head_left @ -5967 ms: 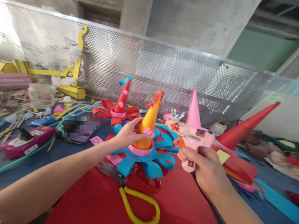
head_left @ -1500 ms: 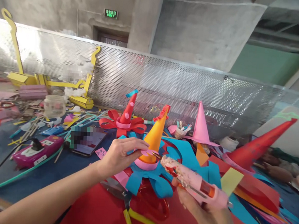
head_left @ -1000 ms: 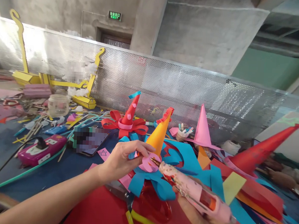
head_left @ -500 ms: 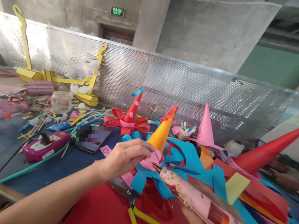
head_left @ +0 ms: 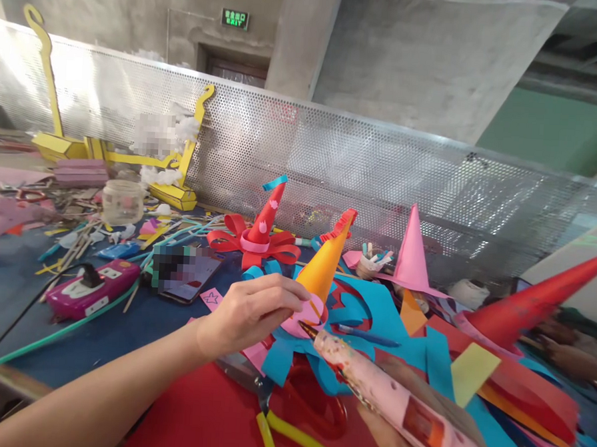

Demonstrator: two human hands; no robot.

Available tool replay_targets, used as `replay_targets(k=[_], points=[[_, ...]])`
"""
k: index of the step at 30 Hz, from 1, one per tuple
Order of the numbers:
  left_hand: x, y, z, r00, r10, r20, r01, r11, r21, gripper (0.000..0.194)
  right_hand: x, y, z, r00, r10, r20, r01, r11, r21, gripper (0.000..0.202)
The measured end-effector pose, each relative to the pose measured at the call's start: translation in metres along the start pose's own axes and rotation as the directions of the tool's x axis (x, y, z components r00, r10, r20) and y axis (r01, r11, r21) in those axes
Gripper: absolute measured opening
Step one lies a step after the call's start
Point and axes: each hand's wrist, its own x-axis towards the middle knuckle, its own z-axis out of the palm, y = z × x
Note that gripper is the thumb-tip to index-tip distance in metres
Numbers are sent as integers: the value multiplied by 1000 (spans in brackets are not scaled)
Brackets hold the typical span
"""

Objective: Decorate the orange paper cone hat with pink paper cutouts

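My right hand [head_left: 393,415] is wrapped round a pink glue gun [head_left: 385,385], seen at the lower right. Its brown nozzle points up and left, close to a piece of pink paper [head_left: 311,309] at the base of a yellow-orange paper cone [head_left: 325,265]. My left hand [head_left: 256,311] pinches that pink paper from the left side. Red fringe tops the cone, and blue paper loops [head_left: 277,362] spread out round its foot. Fingertips and nozzle partly hide the cone's base, so I cannot tell whether the nozzle touches the paper.
Yellow-handled scissors [head_left: 263,408] lie on red paper in front. A red cone [head_left: 262,225] and a pink cone [head_left: 411,256] stand behind. To the left are a purple power strip [head_left: 92,289], a phone [head_left: 190,281] and a jar [head_left: 123,203]. Blue sheets [head_left: 379,301] lie right.
The glue gun has shifted slightly left and up, its nozzle nearer the left fingertips. My left hand keeps its pinch in nearly the same place.
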Motion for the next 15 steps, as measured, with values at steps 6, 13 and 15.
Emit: replay_targets(k=[6, 13, 15], points=[[0, 0, 0, 1000, 0, -1, 0, 1000, -9, 18, -1, 2, 1, 999, 37, -3, -37, 999, -1, 37], [-1, -1, 0, 1000, -5, 3, 5, 1000, 6, 21, 0, 1, -1, 999, 54, -2, -54, 998, -27, 35], [-1, -1, 0, 1000, -7, 2, 7, 1000, 5, 22, 1, 1, -3, 998, 56, 13, -56, 998, -30, 36]])
